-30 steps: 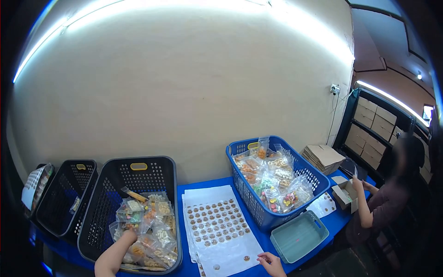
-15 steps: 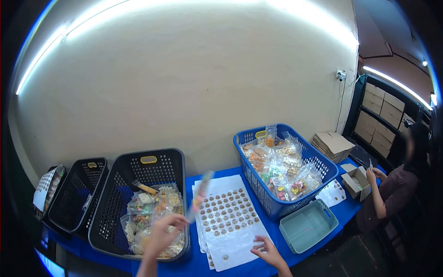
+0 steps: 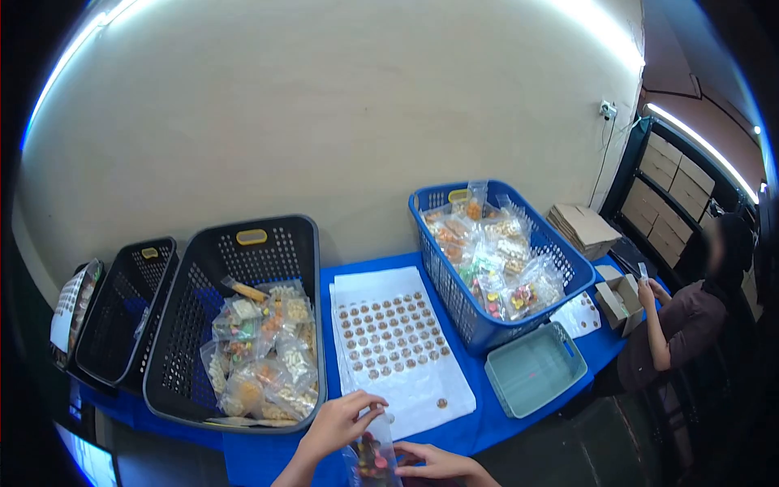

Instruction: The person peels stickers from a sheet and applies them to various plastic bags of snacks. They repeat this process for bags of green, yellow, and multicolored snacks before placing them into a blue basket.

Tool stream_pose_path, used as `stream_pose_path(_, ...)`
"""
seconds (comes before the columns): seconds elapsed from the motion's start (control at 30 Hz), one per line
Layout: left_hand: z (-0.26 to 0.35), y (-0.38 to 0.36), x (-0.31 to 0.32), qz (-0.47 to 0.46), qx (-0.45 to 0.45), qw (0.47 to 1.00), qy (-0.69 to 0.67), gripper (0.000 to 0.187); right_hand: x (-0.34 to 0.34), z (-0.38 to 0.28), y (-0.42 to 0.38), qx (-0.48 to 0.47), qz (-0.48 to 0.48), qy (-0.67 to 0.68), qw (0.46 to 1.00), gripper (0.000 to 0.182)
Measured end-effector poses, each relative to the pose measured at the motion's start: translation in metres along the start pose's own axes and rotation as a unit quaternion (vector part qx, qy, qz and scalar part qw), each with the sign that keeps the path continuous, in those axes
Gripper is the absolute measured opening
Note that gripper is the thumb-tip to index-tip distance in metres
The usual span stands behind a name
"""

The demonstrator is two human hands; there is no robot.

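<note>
My left hand (image 3: 345, 424) pinches the top edge of a clear packet (image 3: 374, 461) with red, yellow and dark sweets inside. My right hand (image 3: 432, 461) touches the packet's right side, fingers bent against it. Just beyond the hands lie white sheets (image 3: 422, 402) with rows of small round brown stickers, one sticker apart near the lower right. To the left, a large black basket (image 3: 188, 341) holds many filled clear packets (image 3: 264, 380). Beyond the sheets on the right, a blue basket (image 3: 454, 308) holds more packets (image 3: 495, 252).
A green tray (image 3: 535, 369) sits right of the sheets. Smaller black baskets (image 3: 122, 316) stand far left. Flat cardboard (image 3: 583, 231) and an open carton (image 3: 621, 302) are at the right. A co-worker (image 3: 677, 329) there holds a small item.
The packet has come down from over the sheets to the front edge, and both hands have moved together around it. The view has tilted slightly downward.
</note>
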State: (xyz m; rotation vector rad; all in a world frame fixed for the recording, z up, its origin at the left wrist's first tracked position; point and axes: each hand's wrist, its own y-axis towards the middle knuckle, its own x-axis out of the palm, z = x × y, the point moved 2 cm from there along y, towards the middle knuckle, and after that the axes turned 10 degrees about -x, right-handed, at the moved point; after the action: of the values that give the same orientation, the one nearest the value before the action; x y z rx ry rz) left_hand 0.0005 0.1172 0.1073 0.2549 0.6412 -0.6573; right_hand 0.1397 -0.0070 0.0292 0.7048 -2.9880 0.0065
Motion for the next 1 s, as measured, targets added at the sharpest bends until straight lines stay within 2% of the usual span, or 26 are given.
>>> stream_pose_path(0.07, -0.002, 0.003, 0.009, 0.005, -0.007, 1.000, -0.004, 0.015, -0.001, 0.014, 0.000, 0.000, 0.030, -0.023, 0.999, 0.055)
stream_pose_path(0.1, -0.001, 0.004, 0.014, 0.009, -0.005, 1.000, -0.021, 0.015, -0.004, 0.008, -0.003, 0.035, 0.064, -0.064, 0.995, 0.055)
stream_pose_path(0.13, 0.000, 0.006, 0.019, 0.016, -0.003, 0.999, -0.035, 0.015, -0.007, -0.001, -0.005, 0.037, 0.094, -0.124, 0.987, 0.053)
stream_pose_path(0.2, -0.001, 0.008, 0.025, 0.019, 0.000, 0.998, -0.058, 0.019, -0.015, 0.016, -0.010, 0.032, 0.128, -0.148, 0.980, 0.048)
stream_pose_path(0.27, -0.002, 0.009, 0.031, 0.052, 0.002, 0.992, -0.114, 0.023, -0.024, 0.019, -0.016, 0.049, 0.191, -0.124, 0.972, 0.042)
stream_pose_path(0.3, -0.010, 0.011, 0.033, 0.016, -0.008, 0.988, -0.151, 0.042, -0.029, 0.020, -0.020, 0.057, 0.222, -0.112, 0.967, 0.040)
stream_pose_path(0.33, -0.011, 0.008, 0.038, 0.047, -0.012, 0.983, -0.179, 0.047, -0.036, 0.019, -0.022, -0.009, 0.270, 0.083, 0.959, 0.032)
stream_pose_path(0.4, -0.012, 0.003, 0.054, 0.105, -0.016, 0.966, -0.236, 0.059, -0.039, -0.001, -0.020, -0.044, 0.268, 0.133, 0.953, 0.028)
stream_pose_path(0.43, -0.022, 0.000, 0.068, 0.008, -0.063, 0.956, -0.288, 0.071, -0.035, -0.012, -0.019, -0.039, 0.290, 0.144, 0.945, 0.027)
stream_pose_path(0.47, -0.033, -0.007, 0.089, -0.016, -0.071, 0.921, -0.383, 0.059, -0.031, -0.006, -0.018, -0.034, 0.290, 0.137, 0.947, 0.027)
stream_pose_path(0.53, -0.034, -0.016, 0.098, -0.220, -0.189, 0.857, -0.427, 0.050, -0.024, 0.004, -0.011, -0.025, 0.285, 0.120, 0.951, 0.027)
stream_pose_path(0.57, -0.033, -0.022, 0.097, -0.172, -0.201, 0.858, -0.441, 0.040, -0.020, 0.001, -0.010, -0.005, 0.275, 0.141, 0.951, 0.027)
stream_pose_path(0.67, -0.032, -0.040, 0.059, -0.110, -0.092, 0.930, -0.338, 0.037, -0.021, 0.026, 0.000, -0.029, 0.136, 0.069, 0.988, 0.027)
stream_pose_path(0.7, -0.022, -0.048, 0.035, -0.023, -0.022, 0.913, -0.406, 0.034, -0.019, 0.033, 0.005, -0.015, 0.116, 0.094, 0.989, 0.027)
stream_pose_path(0.73, -0.030, -0.057, 0.017, 0.059, -0.022, 0.908, -0.415, 0.038, -0.021, 0.043, 0.010, 0.010, 0.099, 0.078, 0.992, 0.027)
stream_pose_path(0.77, -0.038, -0.067, -0.003, 0.176, -0.032, 0.887, -0.426, 0.044, -0.023, 0.055, 0.017, 0.032, 0.081, 0.063, 0.994, 0.028)
stream_pose_path(0.8, -0.043, -0.077, -0.026, 0.206, -0.005, 0.854, -0.479, 0.049, -0.025, 0.070, 0.025, 0.055, 0.064, 0.048, 0.995, 0.028)
stream_pose_path(0.83, -0.058, -0.090, -0.038, 0.309, -0.043, 0.776, -0.548, 0.049, -0.031, 0.093, 0.033, 0.067, 0.081, 0.036, 0.994, 0.027)
stream_pose_path(0.87, -0.050, -0.095, -0.053, 0.384, -0.027, 0.719, -0.579, 0.047, -0.038, 0.116, 0.043, 0.080, 0.093, 0.025, 0.992, 0.027)
stream_pose_path(0.93, -0.040, -0.106, -0.071, 0.455, -0.052, 0.603, -0.654, 0.043, -0.054, 0.154, 0.066, 0.100, 0.124, -0.012, 0.987, 0.026)
stream_pose_path(1.0, -0.059, -0.130, -0.075, 0.431, -0.040, 0.600, -0.673, 0.042, -0.078, 0.211, 0.099, 0.095, 0.170, -0.075, 0.978, 0.025)
